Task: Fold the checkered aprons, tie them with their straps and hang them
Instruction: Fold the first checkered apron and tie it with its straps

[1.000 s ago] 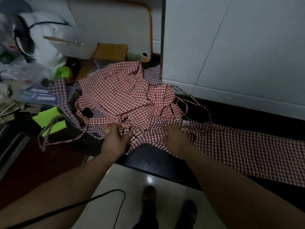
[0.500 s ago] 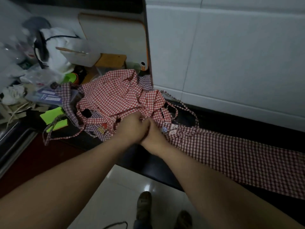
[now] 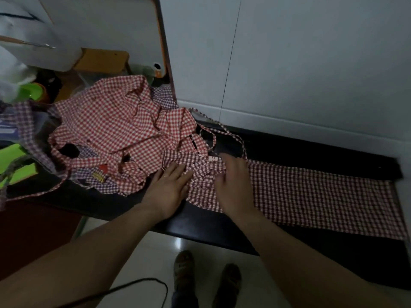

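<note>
A dark red checkered apron (image 3: 311, 192) lies stretched out flat along the black counter (image 3: 311, 152), its bunched top end and straps near the middle. My left hand (image 3: 169, 190) rests flat on that bunched end with fingers straight. My right hand (image 3: 233, 185) lies flat on the apron just to the right, slightly blurred. A heap of bright red checkered aprons (image 3: 115, 127) sits to the left, with purple checkered ones (image 3: 97, 181) mixed in. A thin strap loop (image 3: 222, 134) lies behind the hands.
White cabinet panels (image 3: 289, 63) rise behind the counter. Clutter fills the left: green sheets (image 3: 11, 158), a green bowl (image 3: 33, 91), a wooden box (image 3: 102, 61) and white fabric. A black cable (image 3: 138, 283) and my feet show on the pale floor below.
Half a second ago both hands were together, clutching the bunched apron top. They have since parted and now lie flat on the cloth, the right one shifted rightward.
</note>
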A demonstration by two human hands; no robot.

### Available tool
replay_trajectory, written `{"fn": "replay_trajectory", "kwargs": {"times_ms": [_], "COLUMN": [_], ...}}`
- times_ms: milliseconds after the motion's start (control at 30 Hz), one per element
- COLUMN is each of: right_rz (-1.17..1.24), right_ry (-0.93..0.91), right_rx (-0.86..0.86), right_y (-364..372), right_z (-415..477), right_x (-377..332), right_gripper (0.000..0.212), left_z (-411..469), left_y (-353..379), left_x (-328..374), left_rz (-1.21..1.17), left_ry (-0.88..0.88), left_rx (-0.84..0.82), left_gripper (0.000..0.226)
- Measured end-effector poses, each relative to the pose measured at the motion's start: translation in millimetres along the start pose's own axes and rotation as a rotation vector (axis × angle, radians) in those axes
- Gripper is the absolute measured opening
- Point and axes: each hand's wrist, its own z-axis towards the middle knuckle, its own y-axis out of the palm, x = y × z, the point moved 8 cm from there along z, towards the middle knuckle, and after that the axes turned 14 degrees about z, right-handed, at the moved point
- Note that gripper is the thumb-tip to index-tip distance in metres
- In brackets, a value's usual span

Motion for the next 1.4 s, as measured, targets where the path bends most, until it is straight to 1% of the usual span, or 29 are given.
{"fn": "replay_trajectory", "kwargs": {"times_ms": [33, 67, 100, 133, 167, 200, 233, 267, 300, 333, 400, 467, 500, 567, 600, 633, 700, 733, 800, 833, 900, 933, 967, 1033, 1100, 1167, 1233, 1300, 1400], "right_rz": [-0.12, -0.231, -0.321, -0.379, -0.412, -0.421, -0.415, -0.408, -0.404, -0.401, -0.346, -0.225, -0.173, -0.094, 0.006, 0.198, 0.644, 0.794, 0.999, 1.06, 1.033, 0.967, 0.896, 0.821, 0.873, 0.918, 0.904, 0.809, 0.524], "right_ry": [-0.144, -0.203, -0.183, -0.136, -0.102, -0.089, -0.089, -0.087, -0.078, -0.066, -0.052, -0.026, -0.026, -0.02, 0.048, 0.181, 0.474, 0.554, 0.636, 0.657, 0.738, 0.808, 0.865, 0.915, 0.948, 0.962, 0.96, 0.938, 0.811], "right_rx": [-0.107, -0.22, -0.311, -0.362, -0.385, -0.385, -0.389, -0.406, -0.433, -0.458, -0.499, -0.475, -0.395, -0.148, -0.048, -0.003, -0.04, -0.099, -0.238, -0.263, -0.218, -0.174, -0.133, -0.138, -0.163, -0.159, -0.149, -0.131, -0.16], "right_y": [17.2, 38.3, 55.4, 66.2, 70.0, 73.5, 75.0, 75.9, 77.7, 78.7, 78.2, 69.8, 57.3, 21.5, 2.4, -14.9, -26.9, -33.6, -42.3, -47.6, -61.1, -66.4, -72.7, -78.8, -79.9, -80.3, -79.2, -82.3, -83.0], "right_z": [-3.4, -6.1, -10.0, -13.6, -16.8, -19.4, -21.9, -22.4, -22.2, -20.4, -17.5, -13.2, -10.4, -8.3, -9.4, -13.7, -26.8, -31.4, -35.3, -33.0, -26.6, -25.4, -25.5, -25.3, -28.1, -29.6, -28.4, -27.1, -20.4], "right_x": [-7.1, -1.4, 10.9, 24.6, 34.4, 39.7, 41.9, 43.1, 44.9, 46.8, 47.1, 40.4, 36.2, 24.7, 24.0, 30.0, 37.7, 38.5, 38.6, 41.1, 64.4, 77.6, 89.6, 108.8, 113.8, 115.5, 123.2, 129.2, 140.4], "right_gripper": [0.054, 0.057, 0.06, 0.062, 0.063, 0.063, 0.063, 0.063, 0.063, 0.064, 0.067, 0.069, 0.064, 0.044, 0.033, 0.025, 0.03, 0.035, 0.041, 0.043, 0.043, 0.04, 0.035, 0.026, 0.019, 0.013, 0.011, 0.009, 0.007], "left_z": [-1.1, -4.4, -9.4, -16.2, -24.2, -30.1, -31.7, -30.0, -25.3, -17.6, -5.5, 0.9, 2.3, 1.7, 0.8, 0.9, 4.1, 7.9, 18.8, 25.8, 37.2, 38.3, 36.8, 26.3, 16.4, 13.3, 20.4, 26.9, 27.4], "left_y": [-2.4, -8.8, -13.8, -22.9, -28.2, -30.3, -24.3, -11.9, 2.4, 8.3, 6.8, -10.3, -23.8, -55.0, -71.8, -86.0, -106.2, -114.5, -121.9, -120.5, -103.7, -93.8, -85.4, -79.5, -74.7, -67.4, -53.8, -33.8, -7.6], "left_x": [-1.0, -4.3, -10.7, -18.4, -27.2, -37.9, -43.8, -44.5, -43.4, -40.1, -34.1, -26.8, -18.6, -0.1, 10.1, 24.4, 55.0, 76.0, 116.4, 136.0, 174.2, 184.9, 190.4, 189.0, 172.3, 153.7, 151.3, 156.9, 155.1], "left_rz": [0.019, 0.036, 0.042, 0.03, -0.024, -0.15, -0.353, -0.57, -0.765, -0.906, -1.006, -0.964, -0.931, -0.851, -0.788, -0.713, -0.588, -0.542, -0.484, -0.472, -0.477, -0.458, -0.415, -0.331, -0.336, -0.358, -0.277, -0.161, -0.053], "left_ry": [0.022, 0.024, -0.012, -0.098, -0.236, -0.38, -0.506, -0.606, -0.653, -0.649, -0.608, -0.56, -0.524, -0.458, -0.428, -0.401, -0.37, -0.355, -0.294, -0.241, -0.121, -0.076, -0.055, -0.074, -0.147, -0.214, -0.161, -0.072, -0.063], "left_rx": [0.046, 0.103, 0.173, 0.258, 0.324, 0.328, 0.249, 0.122, 0.021, -0.019, 0.022, 0.118, 0.17, 0.295, 0.359, 0.408, 0.424, 0.412, 0.375, 0.343, 0.207, 0.16, 0.163, 0.263, 0.375, 0.407, 0.329, 0.177, 0.016], "left_gripper": [0.069, 0.061, 0.056, 0.054, 0.052, 0.054, 0.059, 0.064, 0.064, 0.057, 0.038, 0.022, 0.018, 0.014, 0.013, 0.014, 0.019, 0.019, 0.018, 0.018, 0.024, 0.03, 0.036, 0.039, 0.04, 0.048, 0.055, 0.06, 0.065]}}
